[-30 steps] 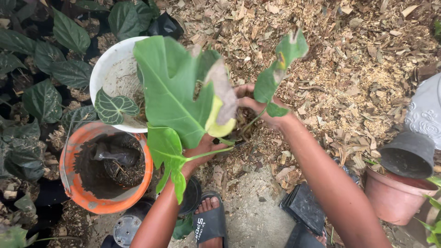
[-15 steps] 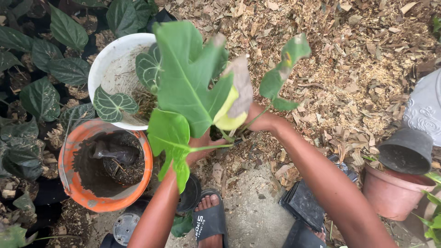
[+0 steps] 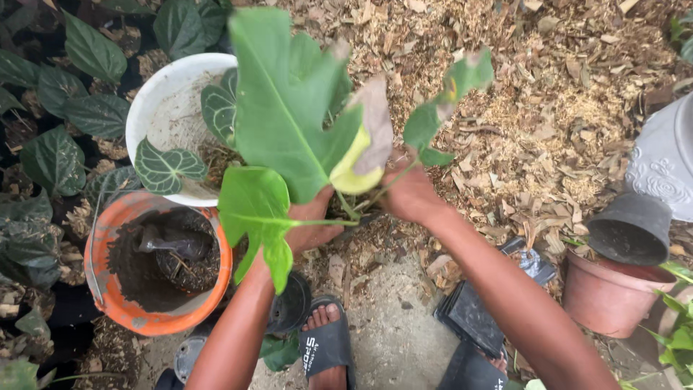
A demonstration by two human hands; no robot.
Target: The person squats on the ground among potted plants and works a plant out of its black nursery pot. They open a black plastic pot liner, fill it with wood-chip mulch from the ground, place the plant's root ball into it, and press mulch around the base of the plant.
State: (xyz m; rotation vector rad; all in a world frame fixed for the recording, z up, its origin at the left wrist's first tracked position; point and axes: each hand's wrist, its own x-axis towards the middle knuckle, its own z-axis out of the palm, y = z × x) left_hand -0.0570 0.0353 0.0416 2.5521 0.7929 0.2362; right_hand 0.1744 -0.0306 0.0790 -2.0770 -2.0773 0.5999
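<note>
Lifted higher than before, the leafy plant [image 3: 289, 123] is gripped at its base by both the left hand [image 3: 312, 224] and right hand [image 3: 410, 193], best supported low, near the roots.

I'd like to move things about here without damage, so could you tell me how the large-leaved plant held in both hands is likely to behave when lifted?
The plant would probably be top-heavy: its broad leaves sit on thin stalks and may sway or flop. The yellowed leaf looks limp and might tear off. Both the left hand and right hand grip near the base, which suggests it needs support there.
</note>
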